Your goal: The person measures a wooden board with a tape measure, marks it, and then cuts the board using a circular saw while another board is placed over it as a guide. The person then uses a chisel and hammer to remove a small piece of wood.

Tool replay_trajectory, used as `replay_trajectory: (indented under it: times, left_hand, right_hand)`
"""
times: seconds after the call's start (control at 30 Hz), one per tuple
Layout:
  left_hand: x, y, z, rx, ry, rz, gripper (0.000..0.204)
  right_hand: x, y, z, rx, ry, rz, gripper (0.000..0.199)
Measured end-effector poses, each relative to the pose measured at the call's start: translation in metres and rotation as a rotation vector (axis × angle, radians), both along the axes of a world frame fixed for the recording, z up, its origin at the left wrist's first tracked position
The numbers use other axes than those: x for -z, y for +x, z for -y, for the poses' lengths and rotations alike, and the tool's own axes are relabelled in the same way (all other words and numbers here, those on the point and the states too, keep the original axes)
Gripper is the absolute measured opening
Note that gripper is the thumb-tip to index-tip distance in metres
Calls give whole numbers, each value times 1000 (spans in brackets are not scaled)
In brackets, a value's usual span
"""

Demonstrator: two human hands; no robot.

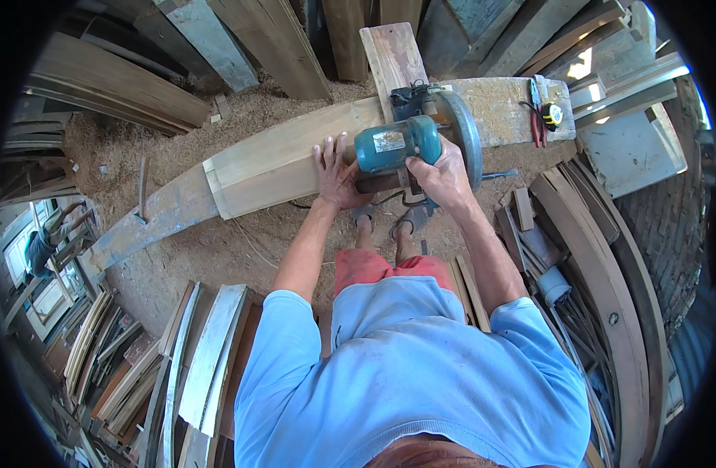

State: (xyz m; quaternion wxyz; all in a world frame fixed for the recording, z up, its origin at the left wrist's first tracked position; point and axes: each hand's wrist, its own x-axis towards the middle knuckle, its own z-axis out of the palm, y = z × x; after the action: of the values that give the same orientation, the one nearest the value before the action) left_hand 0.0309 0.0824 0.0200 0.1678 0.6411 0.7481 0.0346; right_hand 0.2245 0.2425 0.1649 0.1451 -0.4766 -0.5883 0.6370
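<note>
Right hand [443, 173] clamped on teal circular saw [397, 144] atop pale plank [280, 160]. Left hand [336, 171] flat on plank, fingers spread, touching saw body — slip risks cut; sandalled feet beneath — kickback hazard.

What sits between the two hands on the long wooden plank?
In the head view, the teal motor housing of the circular saw lies between the left hand and right hand, over the pale wooden plank.

Long plank bench [171, 207] with pale board [272, 160], circular saw [412, 140], pliers [535, 109], tape measure [553, 115].
</note>
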Motion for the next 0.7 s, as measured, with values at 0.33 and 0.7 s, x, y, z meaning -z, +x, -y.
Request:
replay_trajectory:
  times: [0.33,0.7]
  left_hand:
    - [0,-1,-3,-28,-56,33,110]
    - [-6,-1,-4,-13,-151,13,99]
  right_hand:
    - [3,-6,-13,-31,-24,58,20]
    - [11,-18,-22,30,-42,-74,12]
